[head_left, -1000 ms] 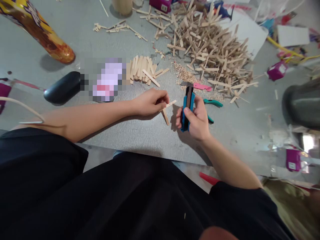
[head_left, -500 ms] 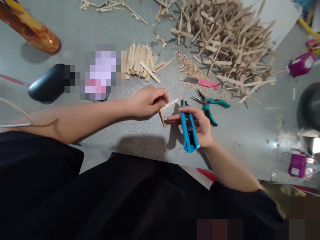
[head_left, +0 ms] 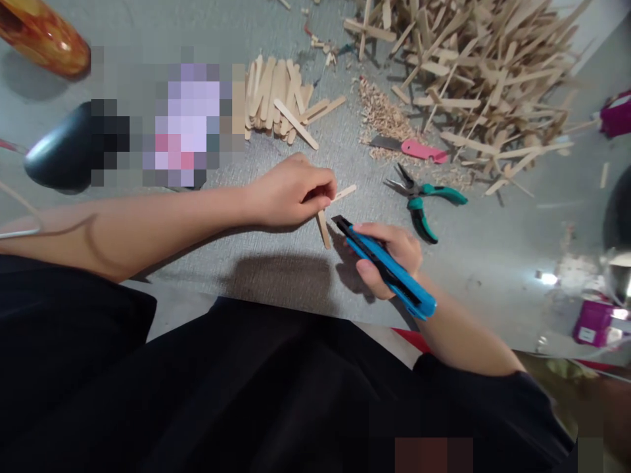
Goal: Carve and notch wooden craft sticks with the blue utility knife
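Note:
My left hand pinches two crossed wooden craft sticks a little above the grey table. One stick points down, the other toward the upper right, and the fingers cover their crossing. In my right hand is a blue utility knife, gripped along its handle. Its short dark blade points up and left, close to the sticks but apart from them. Green-handled pliers lie spread on the table beyond my right hand.
A pink-handled blade lies by a heap of wood shavings. Behind is a large pile of joined sticks. Loose craft sticks lie past my left hand. A black mouse-shaped object and an orange patterned cylinder stand left.
My right hand has turned the utility knife from nearly upright to slanting, its blade now toward the sticks, with the fingers wrapped round it. My left hand keeps its pinch. The view has shifted slightly.

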`<state>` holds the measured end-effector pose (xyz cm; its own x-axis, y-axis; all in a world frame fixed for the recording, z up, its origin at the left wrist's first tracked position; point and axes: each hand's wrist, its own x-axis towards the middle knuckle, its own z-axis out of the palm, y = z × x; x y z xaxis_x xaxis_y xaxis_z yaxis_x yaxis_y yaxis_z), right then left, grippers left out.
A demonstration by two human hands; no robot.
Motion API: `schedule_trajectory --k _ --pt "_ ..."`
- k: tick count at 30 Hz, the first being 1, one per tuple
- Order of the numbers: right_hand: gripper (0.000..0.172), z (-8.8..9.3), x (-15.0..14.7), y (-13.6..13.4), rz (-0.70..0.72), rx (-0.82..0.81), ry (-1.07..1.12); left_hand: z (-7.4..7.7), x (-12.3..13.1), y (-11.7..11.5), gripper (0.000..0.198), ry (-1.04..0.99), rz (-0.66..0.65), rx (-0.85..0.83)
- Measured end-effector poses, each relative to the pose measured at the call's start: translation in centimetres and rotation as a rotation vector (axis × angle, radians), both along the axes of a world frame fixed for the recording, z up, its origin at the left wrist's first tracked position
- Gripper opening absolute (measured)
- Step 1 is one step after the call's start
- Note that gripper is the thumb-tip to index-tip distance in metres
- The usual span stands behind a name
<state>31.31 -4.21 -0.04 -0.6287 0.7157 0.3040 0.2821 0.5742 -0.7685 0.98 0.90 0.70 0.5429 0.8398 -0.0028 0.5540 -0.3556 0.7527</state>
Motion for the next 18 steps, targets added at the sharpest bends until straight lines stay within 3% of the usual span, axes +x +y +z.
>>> schedule_trajectory --k 4,12,18 --pt "0.061 0.5 -1.0 0.3 0.084 0.2 0.07 -0.1 0.0 -0.1 0.014 -0.025 0.001 0.005" --pt "0.07 0.2 -1.6 0.1 0.072 0.225 0.054 0.0 0.1 -0.1 0.015 -0.014 -0.015 0.01" --pt "0.066 0.3 -2.0 0.2 0.07 0.257 0.023 -0.1 0.1 -0.1 0.015 -0.007 0.0 0.011"
